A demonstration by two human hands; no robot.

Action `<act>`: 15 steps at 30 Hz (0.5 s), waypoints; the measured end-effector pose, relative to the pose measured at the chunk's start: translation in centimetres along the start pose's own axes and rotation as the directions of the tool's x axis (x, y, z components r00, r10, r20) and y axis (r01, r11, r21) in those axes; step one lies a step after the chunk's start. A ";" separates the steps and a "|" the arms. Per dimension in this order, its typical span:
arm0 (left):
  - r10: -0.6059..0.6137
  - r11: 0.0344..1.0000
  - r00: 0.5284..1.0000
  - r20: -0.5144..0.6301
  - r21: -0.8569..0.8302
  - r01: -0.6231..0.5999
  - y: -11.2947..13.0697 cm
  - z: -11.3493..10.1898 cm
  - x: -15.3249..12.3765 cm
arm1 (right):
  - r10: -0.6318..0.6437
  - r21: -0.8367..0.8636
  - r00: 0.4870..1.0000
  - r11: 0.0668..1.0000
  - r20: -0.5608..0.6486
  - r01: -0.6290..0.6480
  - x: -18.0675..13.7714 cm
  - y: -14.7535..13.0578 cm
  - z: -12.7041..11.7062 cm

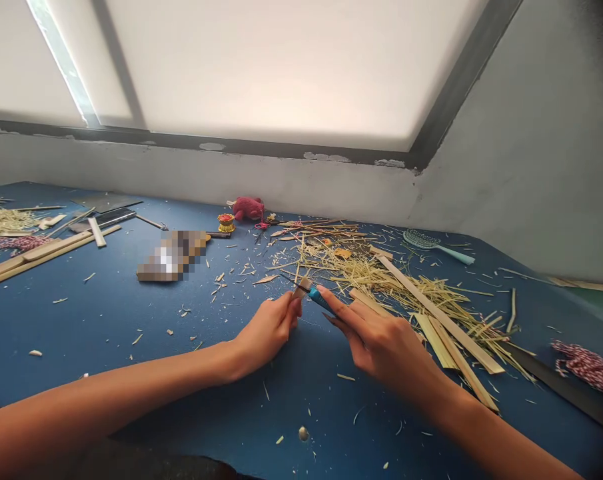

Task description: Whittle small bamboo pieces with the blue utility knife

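My right hand (381, 340) grips a small knife with a teal handle (320, 298), its index finger laid along the top. The blade meets a short, thin bamboo piece (302, 287) that my left hand (268, 330) pinches between closed fingers. Both hands hover just above the blue table (106, 320), right before a heap of bamboo shavings (381, 277). Only the tip of the bamboo piece shows past my fingers.
Flat bamboo slats (444, 320) lie at the right, more slats (46, 250) at the far left. A teal brush (434, 245), a red toy (248, 208), a small gold cup (226, 223), red-and-white twine (588, 367) and a blurred patch (174, 255) rest on the table. A grey wall stands behind.
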State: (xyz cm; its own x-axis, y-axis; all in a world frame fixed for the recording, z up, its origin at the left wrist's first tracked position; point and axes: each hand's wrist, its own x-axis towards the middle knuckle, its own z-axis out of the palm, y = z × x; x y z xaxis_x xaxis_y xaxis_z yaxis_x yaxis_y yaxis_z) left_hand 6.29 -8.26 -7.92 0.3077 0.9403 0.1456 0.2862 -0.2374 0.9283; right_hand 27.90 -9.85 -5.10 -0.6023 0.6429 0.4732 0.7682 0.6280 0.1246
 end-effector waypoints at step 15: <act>-0.081 0.934 0.997 -0.003 -0.350 0.075 0.0 -0.1 0.1 | 0.021 0.058 0.999 0.998 0.031 -0.023 0.0 0.5 0.1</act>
State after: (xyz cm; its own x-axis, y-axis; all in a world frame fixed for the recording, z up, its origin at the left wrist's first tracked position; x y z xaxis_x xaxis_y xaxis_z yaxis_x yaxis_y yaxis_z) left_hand 6.20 -8.12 -7.87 0.2811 0.9571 0.0704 -0.0272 -0.0654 0.9975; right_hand 28.30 -9.49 -5.17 -0.5922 0.6696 0.4483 0.7681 0.6372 0.0629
